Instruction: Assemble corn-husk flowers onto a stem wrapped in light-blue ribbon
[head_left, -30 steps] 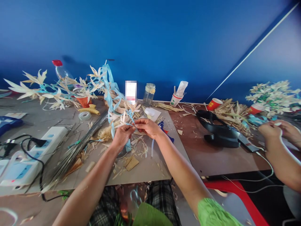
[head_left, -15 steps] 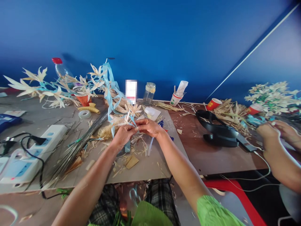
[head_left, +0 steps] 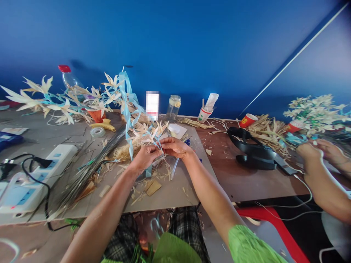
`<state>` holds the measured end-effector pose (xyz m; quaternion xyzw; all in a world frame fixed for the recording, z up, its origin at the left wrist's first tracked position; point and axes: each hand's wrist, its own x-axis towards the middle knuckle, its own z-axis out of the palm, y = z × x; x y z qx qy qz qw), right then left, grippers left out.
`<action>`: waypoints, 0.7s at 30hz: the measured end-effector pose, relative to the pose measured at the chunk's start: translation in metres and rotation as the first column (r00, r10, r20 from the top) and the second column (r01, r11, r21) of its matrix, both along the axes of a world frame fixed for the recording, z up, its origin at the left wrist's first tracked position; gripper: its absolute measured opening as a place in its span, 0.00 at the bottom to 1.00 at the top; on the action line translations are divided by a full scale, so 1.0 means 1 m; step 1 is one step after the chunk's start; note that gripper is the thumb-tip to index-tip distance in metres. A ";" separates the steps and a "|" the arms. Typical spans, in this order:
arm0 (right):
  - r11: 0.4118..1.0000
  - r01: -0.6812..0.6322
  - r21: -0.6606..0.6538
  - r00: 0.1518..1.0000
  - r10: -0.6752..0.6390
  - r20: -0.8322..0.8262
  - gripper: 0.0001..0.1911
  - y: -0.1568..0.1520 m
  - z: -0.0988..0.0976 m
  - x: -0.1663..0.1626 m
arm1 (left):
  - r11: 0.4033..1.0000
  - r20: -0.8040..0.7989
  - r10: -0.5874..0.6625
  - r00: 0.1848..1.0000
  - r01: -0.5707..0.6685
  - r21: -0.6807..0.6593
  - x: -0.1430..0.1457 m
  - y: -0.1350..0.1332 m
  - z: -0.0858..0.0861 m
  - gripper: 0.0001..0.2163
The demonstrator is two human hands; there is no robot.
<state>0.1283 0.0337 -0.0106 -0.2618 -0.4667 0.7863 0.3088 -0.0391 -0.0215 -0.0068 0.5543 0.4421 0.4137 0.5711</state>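
My left hand (head_left: 146,157) and my right hand (head_left: 177,147) meet above the middle of the table, fingertips pinched close together. Between them is the thin stem of a pale dried-husk flower (head_left: 155,133), with light blue tape around the stem. Its pointed petals spread up just beyond my fingers. A long light blue ribbon (head_left: 128,126) hangs in loops to the left of the flower. Under my left hand lie tan fibres (head_left: 124,151) and husk scraps (head_left: 153,187). The exact grip of each fingertip is partly hidden.
A bundle of thin wires (head_left: 90,170) and a white power strip (head_left: 59,160) lie left. Husk-flower branches (head_left: 65,106) stand behind. A glass jar (head_left: 173,108) and paper cup (head_left: 204,114) are by the wall. Rightward are a black headset (head_left: 256,153) and another person's hands (head_left: 311,151).
The husk flower has turned and leans more to the right, showing more petals above my right fingers. Both my hands stay pinched at nearly the same place. The view has shifted slightly.
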 end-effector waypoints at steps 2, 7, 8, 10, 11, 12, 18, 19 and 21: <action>1.000 -0.031 -0.003 0.999 0.031 0.015 0.13 0.000 0.002 0.000 | 1.000 0.002 -0.019 1.000 0.019 -0.005 0.000 0.000 0.000 0.13; 0.999 -0.045 0.023 0.996 0.043 0.078 0.14 -0.004 0.009 0.000 | 0.998 0.039 -0.055 0.998 0.057 -0.038 0.001 0.001 -0.003 0.13; 0.999 -0.027 0.038 0.994 0.023 0.104 0.13 -0.005 0.010 0.000 | 0.997 0.055 -0.050 0.997 0.053 -0.058 0.001 0.002 -0.004 0.13; 0.996 0.018 0.087 0.987 -0.031 0.155 0.13 -0.005 0.011 0.001 | 0.993 0.112 -0.039 0.993 0.051 -0.104 0.001 0.004 -0.005 0.13; 0.992 0.036 0.118 0.983 -0.057 0.176 0.13 -0.006 0.012 0.002 | 0.991 0.142 -0.036 0.989 0.053 -0.122 0.000 0.005 -0.005 0.13; 0.987 0.044 0.153 0.978 -0.074 0.194 0.13 -0.006 0.012 0.003 | 0.989 0.164 -0.034 0.986 0.057 -0.134 -0.001 0.005 -0.005 0.13; 0.934 -0.004 0.358 0.944 -0.114 0.309 0.12 -0.004 0.013 0.009 | 0.991 0.050 -0.002 0.999 0.008 -0.133 -0.001 0.002 0.005 0.11; 0.925 -0.006 0.380 0.934 -0.130 0.331 0.12 -0.004 0.013 0.009 | 0.991 0.034 0.010 0.999 -0.005 -0.131 -0.001 0.001 0.006 0.11; 0.911 0.000 0.412 0.915 -0.166 0.367 0.10 -0.004 0.013 0.010 | 0.992 0.016 0.024 1.000 -0.022 -0.125 0.002 0.000 0.009 0.11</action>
